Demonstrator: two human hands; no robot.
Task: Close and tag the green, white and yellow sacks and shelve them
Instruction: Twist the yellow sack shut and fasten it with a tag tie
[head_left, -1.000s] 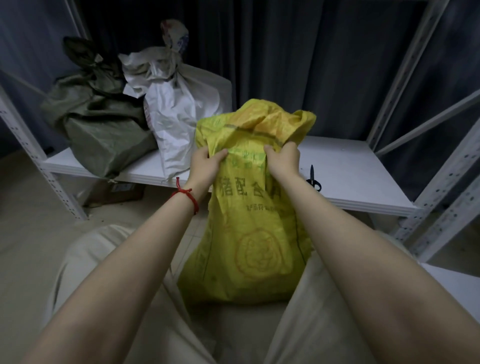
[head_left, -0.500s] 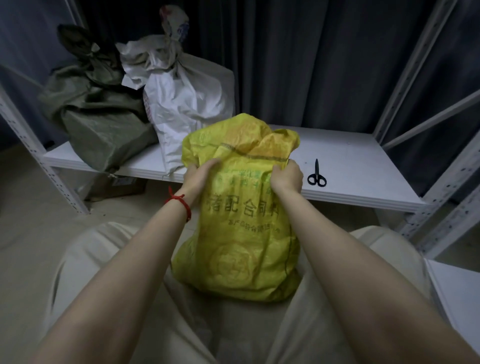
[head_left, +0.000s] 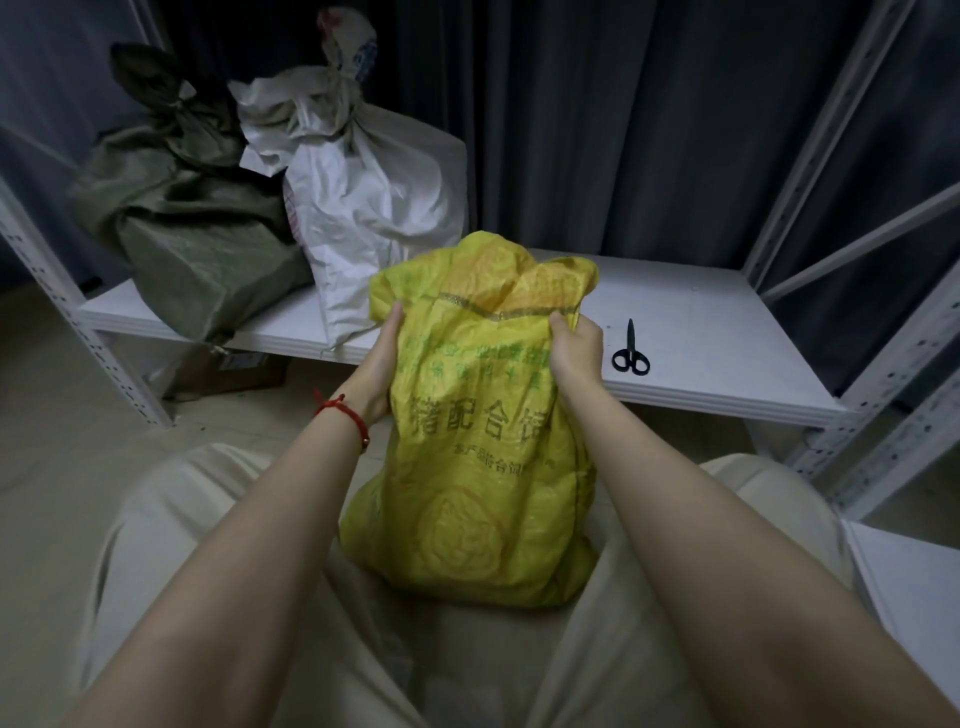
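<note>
The yellow sack (head_left: 488, 441) stands between the person's knees, just before the shelf (head_left: 701, 322). The left hand (head_left: 382, 364) and right hand (head_left: 576, 348) each clutch its fabric below the loose mouth. It looks like soft, slick woven plastic (probably floppy), so take it at the neck. Farther back, the white sack (head_left: 374, 208) and green sack (head_left: 192, 234) sit tied on the shelf.

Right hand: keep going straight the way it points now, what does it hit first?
The yellow sack itself: the right hand grips its bunched top and points into it. Beyond that, probably the white shelf board; depth is unclear. The scissors lie off to its right.
</note>
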